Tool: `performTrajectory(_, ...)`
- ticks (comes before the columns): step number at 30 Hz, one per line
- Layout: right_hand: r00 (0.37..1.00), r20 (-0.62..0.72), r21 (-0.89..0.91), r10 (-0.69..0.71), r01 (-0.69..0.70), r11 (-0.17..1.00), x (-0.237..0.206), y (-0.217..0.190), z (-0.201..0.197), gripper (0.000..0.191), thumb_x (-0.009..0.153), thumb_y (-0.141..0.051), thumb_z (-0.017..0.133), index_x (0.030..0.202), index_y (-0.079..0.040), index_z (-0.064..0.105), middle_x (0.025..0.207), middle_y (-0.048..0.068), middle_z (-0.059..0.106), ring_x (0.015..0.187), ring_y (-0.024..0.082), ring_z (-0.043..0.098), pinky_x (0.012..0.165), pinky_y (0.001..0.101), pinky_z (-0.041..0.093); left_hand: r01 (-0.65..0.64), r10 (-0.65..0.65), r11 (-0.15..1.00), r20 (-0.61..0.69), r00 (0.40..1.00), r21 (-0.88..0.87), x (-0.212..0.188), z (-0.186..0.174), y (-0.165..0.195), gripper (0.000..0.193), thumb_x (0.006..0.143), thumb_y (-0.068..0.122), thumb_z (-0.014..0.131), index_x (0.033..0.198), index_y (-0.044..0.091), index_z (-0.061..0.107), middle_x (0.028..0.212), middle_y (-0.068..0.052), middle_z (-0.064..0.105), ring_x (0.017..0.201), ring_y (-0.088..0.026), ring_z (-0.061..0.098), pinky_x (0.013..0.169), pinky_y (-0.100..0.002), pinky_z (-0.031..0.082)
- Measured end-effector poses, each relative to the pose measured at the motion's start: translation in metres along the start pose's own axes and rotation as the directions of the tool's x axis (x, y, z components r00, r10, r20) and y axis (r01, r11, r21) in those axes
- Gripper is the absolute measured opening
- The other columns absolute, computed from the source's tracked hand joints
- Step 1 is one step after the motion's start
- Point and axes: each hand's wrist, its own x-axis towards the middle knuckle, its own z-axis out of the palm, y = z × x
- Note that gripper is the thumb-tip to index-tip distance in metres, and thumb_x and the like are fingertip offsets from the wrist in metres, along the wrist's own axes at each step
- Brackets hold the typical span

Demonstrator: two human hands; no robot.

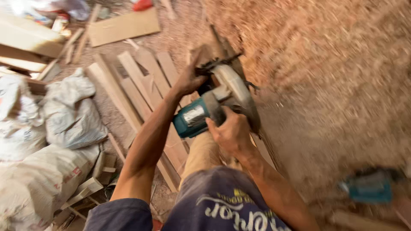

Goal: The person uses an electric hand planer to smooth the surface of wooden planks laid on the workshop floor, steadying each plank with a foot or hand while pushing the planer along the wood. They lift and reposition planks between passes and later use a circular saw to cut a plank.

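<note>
Two bare hands work a teal circular saw (214, 109) that sits near the middle of the view, over a narrow wooden board (201, 154) resting along the person's leg. The right hand (231, 131) is clenched around the saw's rear handle, fingers wrapped tight. The left hand (190, 79) reaches to the saw's front, fingers curled there; what exactly they grasp is blurred. Loose planks (141, 81) lie on the sawdust-strewn ground just left of the saw, white sacks (64, 124) farther left, and another teal tool (370, 186) lies well apart at the lower right.
</note>
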Motion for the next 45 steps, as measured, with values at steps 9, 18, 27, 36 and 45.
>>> performTrajectory(9,0.988,-0.086,-0.018,-0.126,0.125,0.992,0.041,-0.015,-0.012,0.044,0.086,-0.027,0.079,0.105,0.011,0.068,0.077,0.029,0.07,0.074,0.043,0.073,0.065,0.0464,0.058,-0.246,0.244,0.968,0.053,0.968,0.04,0.044,-0.039,0.004,0.094,0.092,-0.001,0.069,0.168,0.007,0.015,0.116,-0.015,0.073,0.108,-0.022,0.07,0.094,-0.04,0.058)
performTrajectory(18,0.988,0.025,0.069,-0.151,0.149,0.986,0.079,-0.033,-0.007,0.038,0.09,-0.024,0.075,0.11,0.008,0.069,0.081,0.019,0.077,0.07,0.027,0.078,0.065,0.0363,0.064,0.082,-0.079,0.958,-0.022,0.997,0.276,0.07,-0.079,0.023,0.1,0.094,0.015,0.078,0.17,0.008,0.014,0.111,-0.022,0.077,0.094,-0.027,0.074,0.088,-0.041,0.06)
performTrajectory(27,0.96,-0.077,0.11,-0.271,0.278,0.954,0.095,-0.042,-0.005,0.041,0.094,-0.02,0.075,0.119,0.01,0.064,0.088,0.02,0.077,0.076,0.026,0.079,0.067,0.033,0.067,-0.153,0.148,0.943,0.039,0.988,0.297,0.092,-0.127,0.071,0.075,0.1,0.012,0.077,0.16,0.007,0.033,0.107,-0.02,0.073,0.092,-0.025,0.072,0.076,-0.038,0.059)
performTrajectory(36,0.957,-0.01,0.206,-0.291,0.286,0.936,-0.079,0.035,0.001,0.031,0.089,-0.007,0.07,0.116,0.007,0.064,0.085,0.018,0.072,0.067,0.026,0.074,0.059,0.033,0.064,0.003,0.121,0.915,-0.281,0.952,0.404,-0.067,-0.045,0.151,0.103,0.095,0.009,0.078,0.171,0.011,0.01,0.075,-0.007,0.066,0.066,-0.015,0.064,0.061,-0.032,0.049)
performTrajectory(45,0.97,0.029,0.169,-0.24,0.232,0.958,-0.212,0.089,-0.03,0.041,0.081,-0.015,0.08,0.114,0.006,0.068,0.095,0.02,0.076,0.078,0.028,0.079,0.072,0.0379,0.066,0.245,-0.187,0.955,-0.303,0.934,0.165,-0.179,0.089,0.136,0.102,0.083,0.015,0.079,0.167,0.009,0.022,0.075,-0.004,0.06,0.069,-0.014,0.057,0.063,-0.03,0.047)
